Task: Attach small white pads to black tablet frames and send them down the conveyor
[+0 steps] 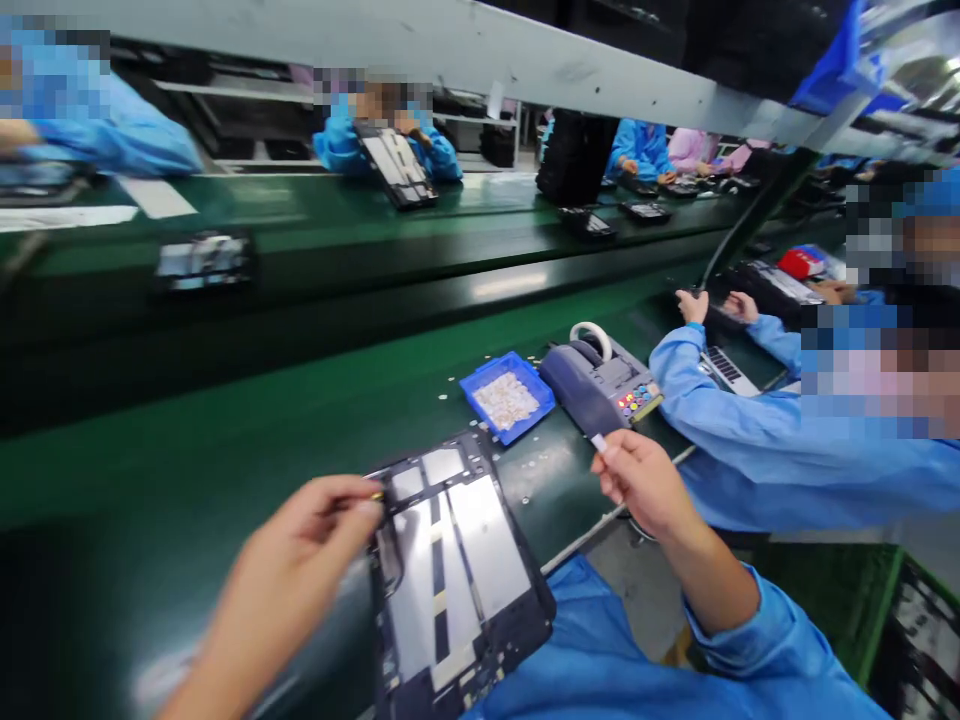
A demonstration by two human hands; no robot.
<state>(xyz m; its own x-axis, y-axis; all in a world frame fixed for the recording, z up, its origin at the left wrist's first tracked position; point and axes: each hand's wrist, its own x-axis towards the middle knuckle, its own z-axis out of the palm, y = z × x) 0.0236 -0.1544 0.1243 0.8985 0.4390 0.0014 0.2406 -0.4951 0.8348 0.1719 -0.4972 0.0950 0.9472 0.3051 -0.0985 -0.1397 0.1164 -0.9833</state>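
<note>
An opened tablet (480, 530) with silver battery cells and dark strips lies at the bench edge in front of me, its near end by my lap. Over its upper left edge, my left hand (307, 545) is closed in a pinch; a tiny yellow and dark bit shows at the fingertips, too small to name. My right hand (652, 485), raised to the right of the tablet, pinches a small white piece of tape (598, 443) between thumb and finger. Just beyond that hand stands a grey tape dispenser (600, 380) with a white roll and coloured buttons.
A blue tray (507, 398) of small white pieces stands beyond the tablet, with loose bits scattered around it. A co-worker in a blue sleeve (720, 430) sits close on my right. Across the dark conveyor (337, 300) lies another opened device (204, 262). A beam (450, 45) runs overhead.
</note>
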